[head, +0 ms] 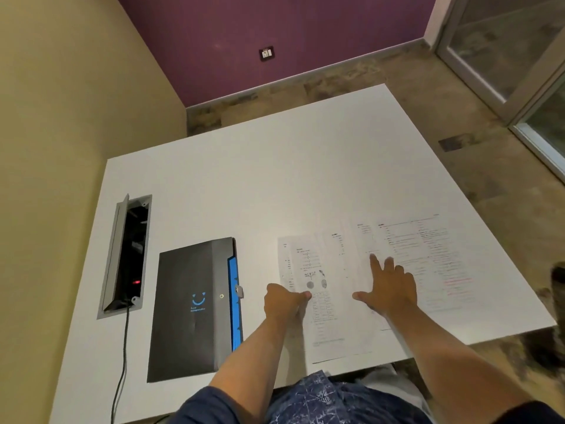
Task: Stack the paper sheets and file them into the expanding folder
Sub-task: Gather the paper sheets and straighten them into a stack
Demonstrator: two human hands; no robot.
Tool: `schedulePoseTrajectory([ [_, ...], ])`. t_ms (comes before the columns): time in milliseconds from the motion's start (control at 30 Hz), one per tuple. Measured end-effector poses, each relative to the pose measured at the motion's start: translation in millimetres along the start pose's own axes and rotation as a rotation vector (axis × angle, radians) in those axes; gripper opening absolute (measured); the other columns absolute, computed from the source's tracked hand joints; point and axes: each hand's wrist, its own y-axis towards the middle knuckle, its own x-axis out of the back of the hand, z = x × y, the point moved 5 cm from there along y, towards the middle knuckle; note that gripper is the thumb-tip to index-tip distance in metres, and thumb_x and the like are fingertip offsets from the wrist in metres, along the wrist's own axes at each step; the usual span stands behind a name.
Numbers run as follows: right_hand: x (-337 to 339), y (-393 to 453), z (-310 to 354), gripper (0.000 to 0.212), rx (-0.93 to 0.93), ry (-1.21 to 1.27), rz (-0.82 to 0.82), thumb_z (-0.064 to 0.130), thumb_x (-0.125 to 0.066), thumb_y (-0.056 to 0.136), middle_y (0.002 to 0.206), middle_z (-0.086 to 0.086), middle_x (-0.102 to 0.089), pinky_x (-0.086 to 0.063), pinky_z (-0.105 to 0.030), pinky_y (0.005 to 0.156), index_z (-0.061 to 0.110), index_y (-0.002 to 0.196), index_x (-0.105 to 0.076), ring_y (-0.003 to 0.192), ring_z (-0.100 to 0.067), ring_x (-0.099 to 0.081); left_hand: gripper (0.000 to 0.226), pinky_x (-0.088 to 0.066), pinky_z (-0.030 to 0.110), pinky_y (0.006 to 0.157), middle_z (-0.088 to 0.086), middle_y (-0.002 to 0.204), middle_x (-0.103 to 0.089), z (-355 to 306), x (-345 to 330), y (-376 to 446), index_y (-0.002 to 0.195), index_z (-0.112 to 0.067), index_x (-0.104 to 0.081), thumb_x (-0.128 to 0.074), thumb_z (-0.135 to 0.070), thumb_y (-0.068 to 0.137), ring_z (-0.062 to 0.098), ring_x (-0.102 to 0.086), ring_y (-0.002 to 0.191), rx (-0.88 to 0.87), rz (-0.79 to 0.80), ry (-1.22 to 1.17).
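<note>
Here the white printed paper sheets (pixel 382 280) lie fanned in an overlapping row on the near right part of the white bench (pixel 275 179), long axes running from 6 o'clock towards 12 o'clock, not yet squared into one stack. The left hand (pixel 282 301) sits at the left edge of the leftmost sheet, fingers curled with the thumb on the paper; this grip looks closed on that edge, though whether the sheet is lifted cannot be told. The right hand (pixel 389 290) lies flat and spread, palm down, on the middle sheets, grasping nothing. The remaining sheets extend towards 3 o'clock of the right hand, so that hand is nearer for drawing them in. The black expanding folder with blue inner pockets (pixel 195 307) lies closed at 9 o'clock of the left hand, just beside the sheets.
</note>
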Motion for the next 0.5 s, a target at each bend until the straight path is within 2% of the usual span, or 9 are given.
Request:
schedulePoseTrajectory([
  [100, 6, 3, 3, 0.126, 0.011, -0.012, 0.000, 0.092, -0.055, 0.064, 0.157, -0.017, -0.040, -0.044, -0.042, 0.104, 0.024, 0.162, -0.014, 0.131, -0.034, -0.051, 0.053, -0.056, 0.031, 0.075, 0.007, 0.115, -0.069, 0, -12, 4, 0.103, -0.008, -0.066, -0.090, -0.041, 0.070, 0.023, -0.065, 0.093, 0.020, 0.045, 0.035],
  [200, 11, 3, 2, 0.120, 0.020, -0.017, -0.033, 0.092, -0.054, 0.065, 0.142, -0.012, -0.052, -0.047, -0.039, 0.095, 0.024, 0.160, -0.021, 0.118, -0.030, -0.057, 0.057, -0.047, 0.034, 0.082, 0.003, 0.115, -0.042, -1, -16, -3, 0.101, -0.017, -0.061, -0.086, -0.054, 0.065, 0.025, -0.049, 0.107, 0.023, -0.063, 0.188],
  [233, 13, 3, 0, 0.116, 0.025, -0.013, -0.052, 0.091, -0.052, 0.068, 0.139, -0.010, -0.054, -0.048, -0.039, 0.093, 0.025, 0.159, -0.023, 0.116, -0.029, -0.059, 0.059, -0.047, 0.036, 0.085, 0.004, 0.115, -0.038, -3, -16, -4, 0.103, -0.019, -0.061, -0.086, -0.055, 0.064, 0.027, -0.046, 0.110, -0.007, -0.112, 0.233],
  [300, 18, 4, -6, 0.106, 0.030, 0.007, -0.082, 0.088, -0.051, 0.075, 0.137, -0.008, -0.057, -0.051, -0.039, 0.090, 0.025, 0.157, -0.029, 0.114, -0.028, -0.061, 0.065, -0.049, 0.039, 0.089, 0.006, 0.119, -0.039, -8, -18, -6, 0.110, -0.019, -0.057, -0.086, -0.054, 0.064, 0.029, -0.047, 0.113, -0.053, -0.166, 0.283],
  [400, 21, 7, -15, 0.097, 0.033, 0.036, -0.108, 0.081, -0.056, 0.078, 0.132, -0.006, -0.061, -0.054, -0.039, 0.087, 0.024, 0.154, -0.037, 0.111, -0.027, -0.063, 0.075, -0.050, 0.041, 0.087, 0.008, 0.120, -0.045, -15, -19, -4, 0.120, -0.017, -0.046, -0.087, -0.047, 0.065, 0.032, -0.057, 0.110, -0.053, -0.154, 0.272],
  [500, 19, 8, -12, 0.101, 0.035, 0.023, -0.098, 0.084, -0.055, 0.075, 0.133, -0.007, -0.060, -0.053, -0.039, 0.087, 0.023, 0.154, -0.035, 0.111, -0.027, -0.062, 0.066, -0.054, 0.042, 0.085, 0.002, 0.107, -0.055, -19, -20, -1, 0.113, -0.017, -0.044, -0.086, -0.039, 0.067, 0.027, -0.063, 0.097, -0.055, -0.123, 0.179],
])
